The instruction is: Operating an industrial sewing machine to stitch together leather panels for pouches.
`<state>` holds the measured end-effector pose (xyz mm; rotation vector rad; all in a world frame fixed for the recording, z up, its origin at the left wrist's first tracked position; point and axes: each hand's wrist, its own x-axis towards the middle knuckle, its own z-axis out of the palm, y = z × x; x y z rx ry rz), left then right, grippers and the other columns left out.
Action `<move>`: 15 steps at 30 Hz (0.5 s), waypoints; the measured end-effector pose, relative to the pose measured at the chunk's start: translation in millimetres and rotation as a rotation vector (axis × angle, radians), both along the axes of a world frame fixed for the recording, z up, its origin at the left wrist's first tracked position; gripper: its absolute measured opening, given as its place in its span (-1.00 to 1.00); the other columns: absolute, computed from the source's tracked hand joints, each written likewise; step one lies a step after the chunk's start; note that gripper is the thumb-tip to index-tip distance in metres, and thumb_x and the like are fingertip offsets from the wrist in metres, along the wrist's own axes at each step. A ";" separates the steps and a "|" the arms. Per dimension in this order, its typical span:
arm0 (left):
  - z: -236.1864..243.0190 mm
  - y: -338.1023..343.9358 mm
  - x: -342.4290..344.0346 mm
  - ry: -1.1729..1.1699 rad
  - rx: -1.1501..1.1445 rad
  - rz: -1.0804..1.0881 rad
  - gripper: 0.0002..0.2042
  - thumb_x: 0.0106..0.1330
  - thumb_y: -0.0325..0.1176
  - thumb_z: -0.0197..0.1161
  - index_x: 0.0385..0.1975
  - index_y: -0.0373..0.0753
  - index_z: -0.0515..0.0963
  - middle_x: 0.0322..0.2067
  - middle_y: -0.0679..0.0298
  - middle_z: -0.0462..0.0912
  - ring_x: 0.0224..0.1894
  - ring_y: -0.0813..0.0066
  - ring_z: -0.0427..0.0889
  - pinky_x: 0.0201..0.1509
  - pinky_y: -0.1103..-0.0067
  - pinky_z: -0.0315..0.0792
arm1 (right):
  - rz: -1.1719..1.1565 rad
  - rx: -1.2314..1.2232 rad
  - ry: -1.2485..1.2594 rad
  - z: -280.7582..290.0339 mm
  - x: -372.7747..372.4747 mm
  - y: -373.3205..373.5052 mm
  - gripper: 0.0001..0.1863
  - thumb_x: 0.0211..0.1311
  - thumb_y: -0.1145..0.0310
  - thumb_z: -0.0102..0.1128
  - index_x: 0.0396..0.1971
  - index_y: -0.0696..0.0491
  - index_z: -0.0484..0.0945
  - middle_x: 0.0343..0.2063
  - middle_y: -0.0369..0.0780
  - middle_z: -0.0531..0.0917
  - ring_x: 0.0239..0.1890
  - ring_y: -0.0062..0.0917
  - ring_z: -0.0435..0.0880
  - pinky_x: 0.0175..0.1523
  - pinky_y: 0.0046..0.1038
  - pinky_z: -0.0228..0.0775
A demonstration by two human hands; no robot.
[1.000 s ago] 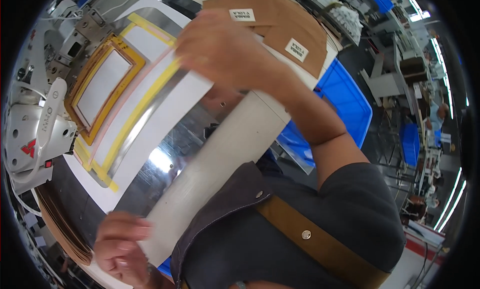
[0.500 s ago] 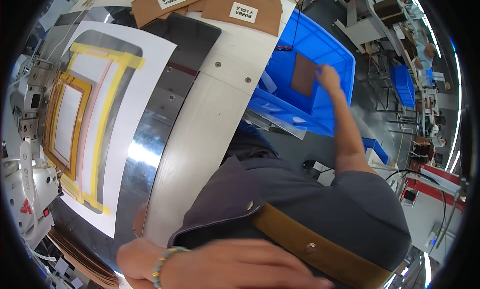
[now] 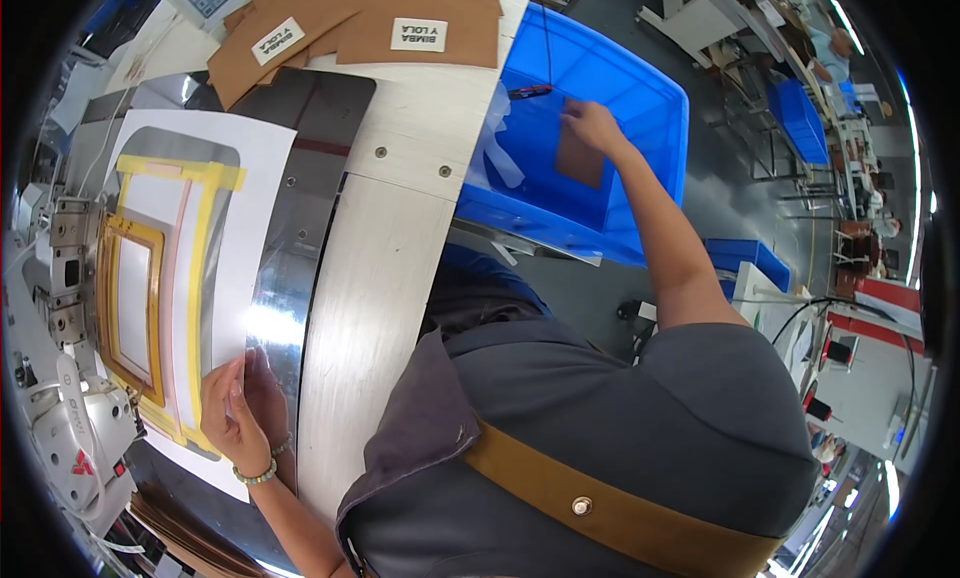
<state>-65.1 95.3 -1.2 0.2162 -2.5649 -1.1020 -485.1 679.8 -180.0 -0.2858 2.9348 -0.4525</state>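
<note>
My right hand reaches into a blue plastic bin on the right, its fingers closed at the upper end of a flat brown panel. On the left, my left hand, with a beaded bracelet, has its fingers drawn together at the right edge of a white sheet. The sheet lies on a shiny metal plate, which reflects the hand. Yellow tape borders a grey-edged template on the sheet, and an amber rectangular frame lies over its left part.
Brown panels with white labels are piled at the table's far end. A white machine stands at the left. Clear plastic and a red-and-black tool are at the bin's left side. More brown pieces are stacked lower left.
My left hand has moved from in front of my body up and left to the sheet's edge. My right hand has shifted left inside the bin, onto the brown panel.
</note>
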 end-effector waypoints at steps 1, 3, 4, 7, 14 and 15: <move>0.9 -2.4 6.3 0.030 -0.028 0.033 -0.71 0.64 -0.34 0.09 0.01 -0.38 0.71 -0.06 0.05 0.78 -0.02 0.22 0.75 0.07 0.43 0.62 | 0.044 -0.110 -0.022 1.3 -3.4 -17.9 -0.60 0.42 0.11 0.26 -0.02 0.13 0.77 -0.05 -0.07 0.83 0.02 -0.13 0.80 0.11 -0.14 0.63; 2.0 -1.6 12.1 0.069 -0.060 0.074 -0.72 0.64 -0.35 0.09 0.01 -0.38 0.71 -0.07 0.06 0.78 -0.02 0.26 0.74 0.06 0.44 0.62 | 0.073 -0.280 -0.220 -5.7 -11.2 -57.3 -0.61 0.36 0.12 0.32 0.01 0.07 0.78 -0.05 -0.08 0.83 0.00 -0.18 0.81 0.13 -0.16 0.62; 3.1 -0.5 12.2 0.090 -0.056 0.097 -0.73 0.64 -0.37 0.10 0.01 -0.39 0.71 -0.08 0.07 0.78 -0.02 0.26 0.74 0.05 0.44 0.62 | 0.054 -0.338 -0.396 -14.9 -14.4 -74.0 -0.60 0.28 0.11 0.39 0.02 0.02 0.79 -0.01 -0.10 0.82 0.01 -0.18 0.81 0.16 -0.15 0.60; -1.2 -0.3 4.3 0.101 -0.039 0.076 -0.75 0.63 -0.41 0.10 0.00 -0.39 0.71 -0.08 0.08 0.78 -0.04 0.27 0.73 0.02 0.45 0.61 | 0.218 -0.109 -0.554 -48.4 1.3 -100.7 -0.56 0.30 0.05 0.40 0.05 0.01 0.78 0.00 -0.10 0.81 0.03 -0.19 0.80 0.15 -0.15 0.59; 1.8 3.7 8.4 0.068 -0.054 0.074 -0.77 0.59 -0.46 0.12 -0.01 -0.39 0.71 -0.09 0.07 0.80 -0.05 0.25 0.74 0.04 0.46 0.59 | 0.034 -0.018 -0.332 -68.8 25.7 -119.5 -0.47 0.25 -0.15 0.42 -0.17 0.07 0.79 -0.20 -0.05 0.81 -0.10 -0.12 0.78 0.07 -0.17 0.59; 2.2 4.1 9.4 0.053 -0.056 0.072 -0.77 0.59 -0.47 0.12 -0.01 -0.39 0.71 -0.10 0.07 0.80 -0.04 0.25 0.75 0.06 0.46 0.60 | 0.032 -0.008 -0.419 -61.8 27.6 -123.2 -0.50 0.23 -0.15 0.43 -0.21 0.04 0.82 -0.15 -0.04 0.81 -0.05 -0.11 0.77 0.12 -0.18 0.58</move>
